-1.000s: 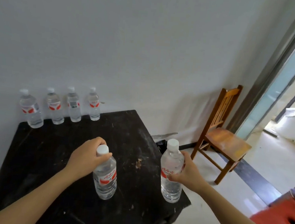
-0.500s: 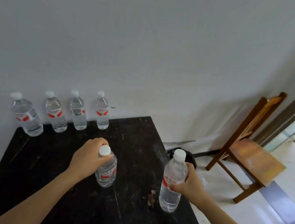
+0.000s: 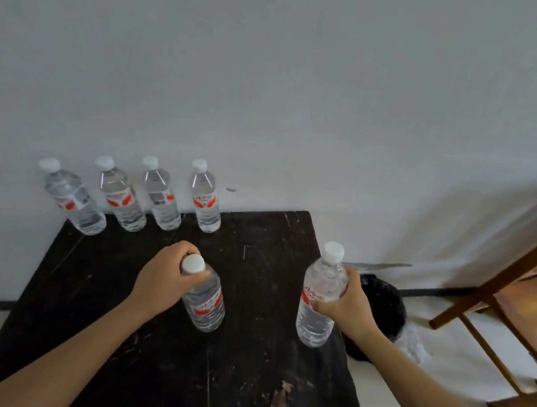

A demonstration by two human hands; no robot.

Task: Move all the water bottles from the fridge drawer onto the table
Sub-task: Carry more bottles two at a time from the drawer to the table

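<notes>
Each hand grips a clear, water-filled bottle: the left hand (image 3: 164,278) wraps the neck of the middle bottle (image 3: 205,298), the right hand (image 3: 346,302) the right bottle (image 3: 318,300). Four bottles (image 3: 131,196) line the black table's (image 3: 245,380) far edge against the white wall (image 3: 272,73); a wooden chair (image 3: 511,309) stands right.

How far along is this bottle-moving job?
Four bottles already stand in a row by the wall on the table. The left hand and right hand each hold one more over it. The fridge drawer is out of view, so what remains is unknown.
</notes>
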